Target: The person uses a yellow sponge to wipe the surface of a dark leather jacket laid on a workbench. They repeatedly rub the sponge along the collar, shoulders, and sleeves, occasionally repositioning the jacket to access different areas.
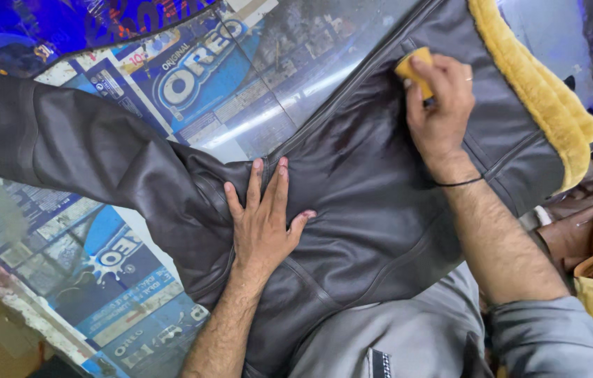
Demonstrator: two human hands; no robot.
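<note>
Right hand (442, 105) grip closed on yellow sponge (414, 68), left hand (261, 217) flat, open, pressing dark leather jacket (366, 203)

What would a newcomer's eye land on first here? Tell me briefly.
A dark brown leather jacket sprawls across the middle, its yellow fleece lining bright at upper right. The left hand presses flat on it at centre, while the right hand holds a yellow sponge against it.
</note>
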